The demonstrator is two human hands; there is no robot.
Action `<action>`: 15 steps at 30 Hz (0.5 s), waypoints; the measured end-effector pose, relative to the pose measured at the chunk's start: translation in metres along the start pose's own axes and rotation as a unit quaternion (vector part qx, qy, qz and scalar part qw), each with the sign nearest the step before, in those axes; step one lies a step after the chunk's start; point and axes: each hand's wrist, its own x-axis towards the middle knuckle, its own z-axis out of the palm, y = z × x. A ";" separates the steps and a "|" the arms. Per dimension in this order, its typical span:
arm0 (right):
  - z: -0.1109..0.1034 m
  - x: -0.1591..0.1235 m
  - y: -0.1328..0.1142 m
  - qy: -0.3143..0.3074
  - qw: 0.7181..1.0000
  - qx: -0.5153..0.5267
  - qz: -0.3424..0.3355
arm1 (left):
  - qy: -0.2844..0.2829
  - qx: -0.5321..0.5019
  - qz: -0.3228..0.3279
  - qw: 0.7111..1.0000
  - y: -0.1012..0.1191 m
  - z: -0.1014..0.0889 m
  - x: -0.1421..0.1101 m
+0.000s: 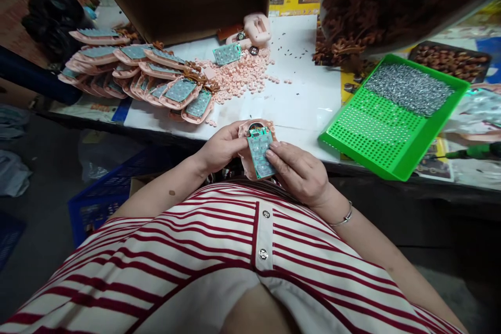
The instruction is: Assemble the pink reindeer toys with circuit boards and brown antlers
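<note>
Close to my body, at the table's front edge, a pink plastic housing is tilted up toward me. My left hand grips its left side, thumb on the near face. In the housing lies a green circuit board with a grey rubber keypad; some wires show at its top. My right hand is closed at the board's right edge, fingertips pressed on the board and keypad. The fingers' far sides are hidden behind the housing.
Stacked pink housings with grey keypads stand at left, beside a pile of small pink buttons. A loose keypad board lies behind. At right are a green basket of small metal screws and a green-handled tool.
</note>
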 end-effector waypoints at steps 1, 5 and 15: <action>0.000 -0.001 0.000 0.001 1.000 -0.002 -0.002 | -0.006 -0.001 -0.003 1.000 0.000 -0.001 0.000; 0.001 -0.001 -0.001 0.001 1.000 -0.010 -0.002 | -0.021 -0.013 -0.021 0.999 0.001 0.000 0.001; 0.000 0.005 -0.006 -0.020 1.000 -0.008 0.004 | -0.012 -0.047 -0.051 0.998 0.000 -0.010 0.001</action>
